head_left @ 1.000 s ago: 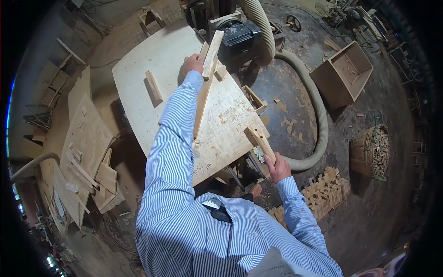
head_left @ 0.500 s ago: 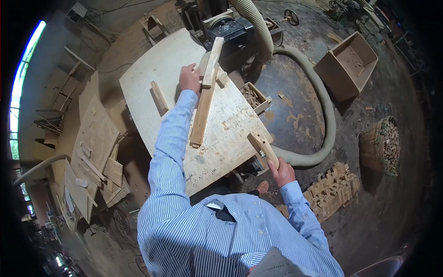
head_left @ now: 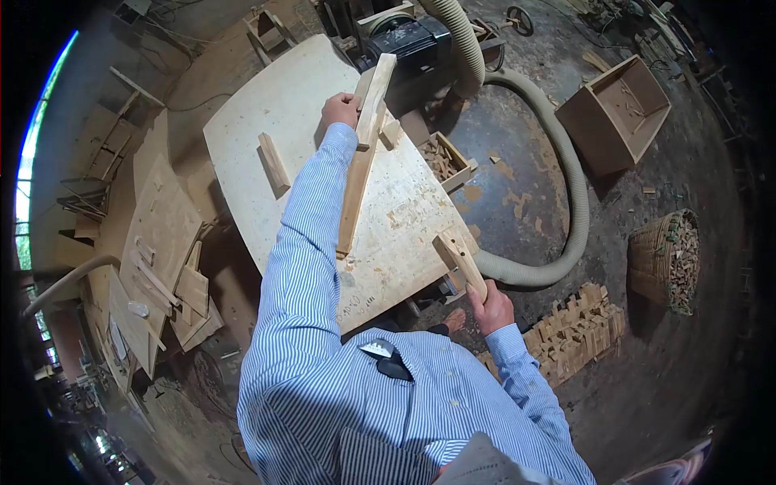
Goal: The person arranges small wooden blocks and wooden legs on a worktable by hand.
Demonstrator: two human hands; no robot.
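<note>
My left hand reaches far across the plywood table and grips the far end of a long wooden stick, beside an upright wooden piece near the machine. The stick lies along the table toward me. My right hand is at the table's near right edge, closed around the lower end of a short wooden piece that slants up over the edge. Both arms wear a blue striped shirt.
A short wood block lies on the table's left part. A dark motor and thick dust hose stand behind. A small box of offcuts, wooden crate, wicker basket, stacked blocks and leaning boards surround the table.
The view shifted a little. My left hand stays on the long stick's far end, and my right hand keeps hold of the short piece at the table edge.
</note>
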